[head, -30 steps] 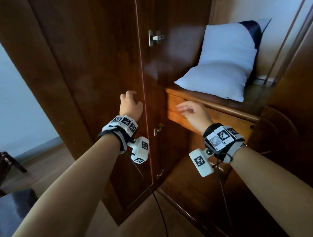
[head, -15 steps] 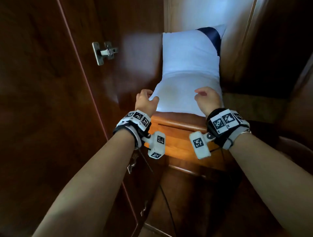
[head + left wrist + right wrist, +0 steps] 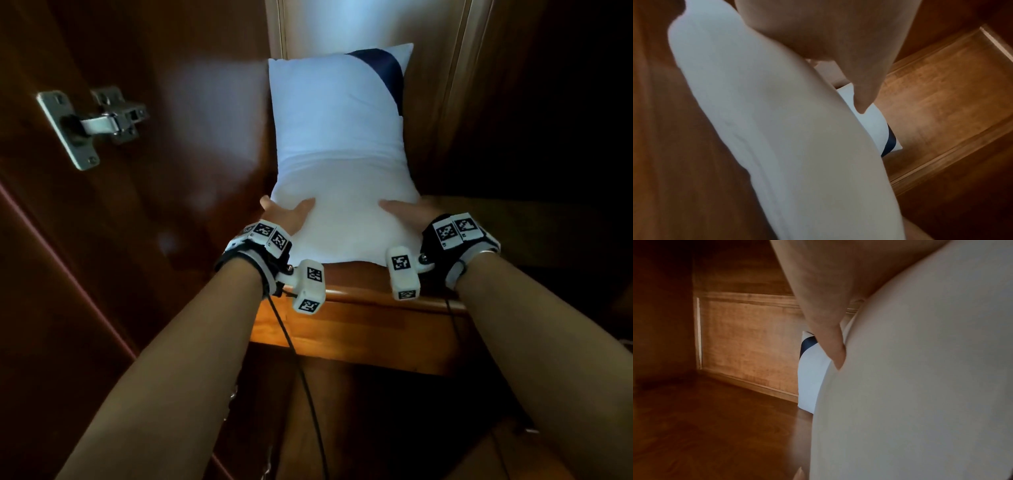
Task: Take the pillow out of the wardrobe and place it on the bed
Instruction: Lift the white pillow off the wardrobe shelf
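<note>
A white pillow with a dark navy corner leans against the back of the wardrobe, its lower end on a wooden shelf. My left hand grips the near left side of the pillow with the thumb on top. My right hand grips the near right side the same way. The fingers under the pillow are hidden. In the left wrist view the thumb presses into the pillow. The right wrist view shows the thumb against the pillow.
The open wardrobe door stands at the left, with a metal hinge on it. A dark wooden wall closes the compartment on the right. Below the shelf is a drawer front.
Both hands have moved forward from in front of the shelf and taken hold of the pillow's near end. The view has come closer to the pillow.
</note>
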The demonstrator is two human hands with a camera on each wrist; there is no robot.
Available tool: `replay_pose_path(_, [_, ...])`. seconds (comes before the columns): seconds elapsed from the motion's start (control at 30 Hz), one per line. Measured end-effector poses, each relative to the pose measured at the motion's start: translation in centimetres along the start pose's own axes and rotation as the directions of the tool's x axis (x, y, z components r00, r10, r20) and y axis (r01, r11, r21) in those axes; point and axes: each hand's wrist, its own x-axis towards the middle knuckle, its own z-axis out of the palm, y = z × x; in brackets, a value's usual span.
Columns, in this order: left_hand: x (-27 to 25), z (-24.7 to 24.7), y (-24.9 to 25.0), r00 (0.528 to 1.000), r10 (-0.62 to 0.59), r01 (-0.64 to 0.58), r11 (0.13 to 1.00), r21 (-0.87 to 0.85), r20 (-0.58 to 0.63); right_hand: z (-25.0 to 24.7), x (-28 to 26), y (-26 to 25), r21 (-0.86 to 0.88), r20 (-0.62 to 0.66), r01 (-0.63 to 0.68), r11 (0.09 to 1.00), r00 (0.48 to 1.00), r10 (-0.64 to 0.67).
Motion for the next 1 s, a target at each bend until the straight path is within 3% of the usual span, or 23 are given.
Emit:
replay_pose_path(0.13, [-0.4, -0.4, 0.1, 0.999, -0.04, 0.04, 0.999, -0.026, 0.016, -0.2, -0.7, 0.3, 0.11, 0.155, -0.052, 0.992, 0.987, 0.035])
replay_pose_path(0.23, [-1.0, -0.9, -0.8, 0.998, -0.061, 0.063, 0.988, -0.144, 0.02, -0.6, -2.6, 0.6, 0.127, 0.268, -0.14, 0.982, 0.958, 0.102])
replay_pose_path(0.3, [-1.6, -1.4, -1.8, 0.997, -0.078, 0.08, 0.982, -0.17, 0.017, -0.4, -4.1, 0.8, 0.155, 0.326, -0.117, 0.981, 0.944, 0.061])
replay_pose_path(0.4, [-3.3, -2.2, -3.3, 0.997, -0.077, 0.074, 0.984, -0.163, -0.011, 0.2, -5.6, 1.9, 0.222, 0.309, -0.01, 0.975, 0.949, -0.06])
replay_pose_path(0.67, [-11.7, -4.5, -4.7, 0.98, 0.065, -0.12, 0.947, -0.299, -0.189, 0.2, -12.8, 3.7, 0.333, 0.222, 0.15, 0.931, 0.947, -0.232])
replay_pose_path(0.87, [-19.3, -7.1, -7.7, 0.955, 0.185, -0.273, 0.852, -0.447, -0.232, 0.3, -21.9, 5.6, 0.363, 0.137, 0.284, 0.887, 0.926, -0.353])
replay_pose_path(1.0, [-24.8, -9.1, -11.0, 0.948, 0.215, -0.306, 0.815, -0.492, -0.233, 0.8, -29.3, 7.7, 0.334, 0.058, 0.358, 0.872, 0.915, -0.398])
